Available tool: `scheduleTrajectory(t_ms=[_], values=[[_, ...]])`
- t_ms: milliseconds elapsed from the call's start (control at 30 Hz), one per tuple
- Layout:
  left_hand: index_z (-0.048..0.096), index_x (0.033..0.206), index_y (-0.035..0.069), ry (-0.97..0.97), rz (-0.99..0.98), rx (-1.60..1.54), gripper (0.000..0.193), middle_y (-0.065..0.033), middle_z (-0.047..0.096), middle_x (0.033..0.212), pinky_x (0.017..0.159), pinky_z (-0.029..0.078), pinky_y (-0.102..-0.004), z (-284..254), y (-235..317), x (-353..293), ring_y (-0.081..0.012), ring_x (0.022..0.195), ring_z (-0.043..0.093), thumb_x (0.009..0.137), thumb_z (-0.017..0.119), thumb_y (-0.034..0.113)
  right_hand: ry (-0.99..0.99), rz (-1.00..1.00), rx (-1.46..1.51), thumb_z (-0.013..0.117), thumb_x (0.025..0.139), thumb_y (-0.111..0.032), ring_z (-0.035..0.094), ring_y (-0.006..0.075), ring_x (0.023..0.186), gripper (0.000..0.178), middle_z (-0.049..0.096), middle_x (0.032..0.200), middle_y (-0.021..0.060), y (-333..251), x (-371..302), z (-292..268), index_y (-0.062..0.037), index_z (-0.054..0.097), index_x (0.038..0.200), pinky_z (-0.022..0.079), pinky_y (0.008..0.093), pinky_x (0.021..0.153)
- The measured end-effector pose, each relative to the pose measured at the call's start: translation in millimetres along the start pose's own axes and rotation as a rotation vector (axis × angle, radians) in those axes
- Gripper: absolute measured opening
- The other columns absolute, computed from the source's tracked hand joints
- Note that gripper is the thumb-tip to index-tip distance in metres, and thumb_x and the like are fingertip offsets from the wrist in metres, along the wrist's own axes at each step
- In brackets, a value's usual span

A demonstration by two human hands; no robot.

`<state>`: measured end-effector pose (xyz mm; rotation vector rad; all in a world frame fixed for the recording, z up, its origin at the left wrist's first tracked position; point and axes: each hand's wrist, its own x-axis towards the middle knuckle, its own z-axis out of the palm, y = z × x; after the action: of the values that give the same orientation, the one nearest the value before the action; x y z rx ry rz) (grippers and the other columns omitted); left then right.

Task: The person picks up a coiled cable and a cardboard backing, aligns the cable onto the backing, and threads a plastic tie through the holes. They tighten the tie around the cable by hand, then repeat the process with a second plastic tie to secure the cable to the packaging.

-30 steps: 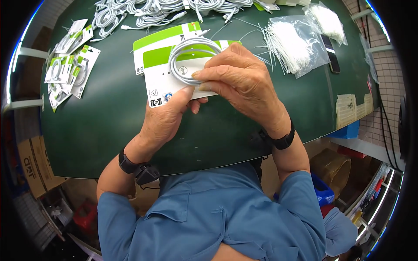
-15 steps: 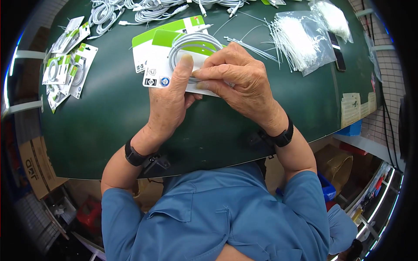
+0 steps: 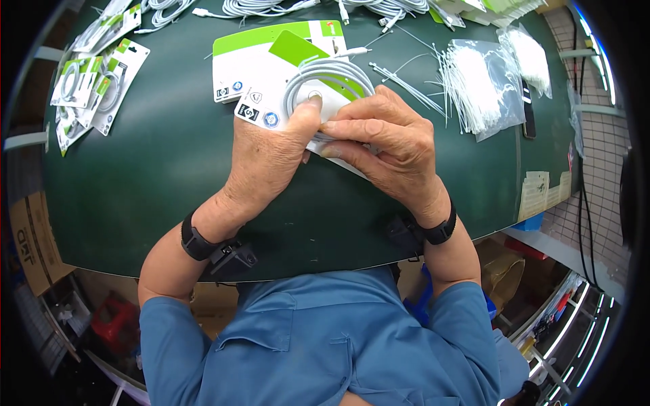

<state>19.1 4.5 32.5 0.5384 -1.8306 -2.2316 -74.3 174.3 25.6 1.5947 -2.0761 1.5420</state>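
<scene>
A coil of grey cable [image 3: 330,66] lies against a white and green backing card [image 3: 252,111], one plug sticking out at the coil's top. My left hand [image 3: 271,149] is closed on the card and coil, its thumb pressing on the front and its fingers behind. At the coil's lower edge, beside the left thumb, the thumb and forefinger of my right hand [image 3: 396,139] pinch together. What sits between those fingertips is too small to make out. Another white and green card [image 3: 233,64] lies flat on the table just beyond.
Several carded cables [image 3: 88,88] are piled at the left on the green table [image 3: 162,176]. Bundles of grey cable [image 3: 254,8] line the far edge. To the right are loose white cable ties [image 3: 406,86], a clear bag of ties [image 3: 477,88] and a dark phone [image 3: 528,118].
Both hands, with the card and coil, sit slightly further right and lower in the picture. The card is tilted more, its right side lower. The grip looks the same.
</scene>
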Motion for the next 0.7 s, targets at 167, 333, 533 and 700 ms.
scheduleTrajectory(t_ms=[167,333,533,700], values=[[0.065,0.116,-0.005,-0.011,0.029,0.045,0.027,-0.0071,0.069,0.091,0.045,0.048,-0.0234,-1.6,-2.7,2.3,-0.0084,0.058,0.062,0.097,0.068,0.015,-0.004,0.023,0.030,0.092,0.073,-0.005,0.063,0.0190,0.079,0.033,0.076,0.096,0.0060,0.6,-0.5,1.6,-0.0081,0.083,0.105,0.051,0.0309,0.067],[0.064,0.117,-0.005,-0.018,0.008,0.007,0.029,-0.0066,0.068,0.091,0.043,0.047,-0.0234,-0.6,-3.7,3.1,-0.0080,0.060,0.061,0.098,0.066,0.018,0.031,0.039,-0.050,0.091,0.074,-0.004,0.064,0.0192,0.081,0.032,0.075,0.096,0.0053,0.8,-0.8,4.7,-0.0082,0.082,0.104,0.052,0.0308,0.068],[0.064,0.117,-0.004,0.022,0.002,-0.008,0.028,-0.0057,0.066,0.091,0.045,0.047,-0.0235,6.7,-3.7,1.5,-0.0073,0.062,0.059,0.099,0.065,0.018,0.019,0.083,-0.051,0.091,0.073,-0.001,0.065,0.0205,0.084,0.030,0.074,0.096,0.0051,-2.3,-1.6,1.8,-0.0078,0.081,0.101,0.053,0.0315,0.069],[0.065,0.117,-0.003,0.021,0.038,0.033,0.026,-0.0055,0.066,0.091,0.046,0.046,-0.0232,7.8,-1.2,0.1,-0.0070,0.062,0.059,0.099,0.065,0.017,0.019,0.052,-0.059,0.090,0.073,0.000,0.065,0.0215,0.085,0.032,0.075,0.098,0.0055,0.4,-3.2,1.5,-0.0080,0.080,0.102,0.053,0.0323,0.069]])
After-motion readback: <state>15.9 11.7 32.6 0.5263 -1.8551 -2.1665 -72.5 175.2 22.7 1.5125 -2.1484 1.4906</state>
